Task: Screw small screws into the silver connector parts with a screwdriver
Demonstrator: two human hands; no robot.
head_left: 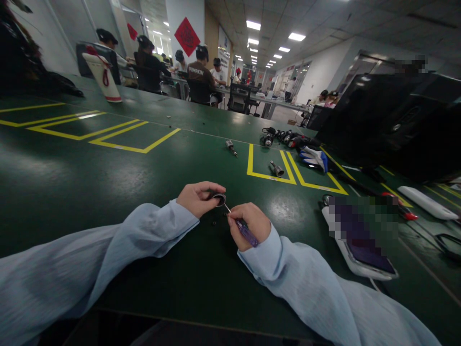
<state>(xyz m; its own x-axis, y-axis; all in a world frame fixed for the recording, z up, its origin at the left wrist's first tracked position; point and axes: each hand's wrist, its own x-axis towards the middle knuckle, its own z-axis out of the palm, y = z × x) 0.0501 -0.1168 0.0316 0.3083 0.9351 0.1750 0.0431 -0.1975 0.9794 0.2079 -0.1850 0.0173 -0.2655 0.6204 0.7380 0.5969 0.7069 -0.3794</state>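
Observation:
My left hand (199, 198) grips a round metal ring (220, 197) between thumb and fingers, just above the green table. In my right hand (249, 222) is a screwdriver (247, 234) with a purple see-through handle. Its thin shaft points up and left, and the tip is at or very near the ring's edge; I cannot tell whether it touches. Below the ring lie small dark parts (214, 223), too small to name. Farther off, one metal part with a thin shaft (231, 147) rests on the table, and a similar metal part (277, 169) lies inside a yellow taped outline.
A phone (363, 235) lies at the right, near a white oblong case (428, 202). Beyond are a blue-and-white glove (314, 157) and dark tools with cables (284, 138). A dark monitor (392, 120) stands at the right, a cup (103, 77) at the far left. People sit behind.

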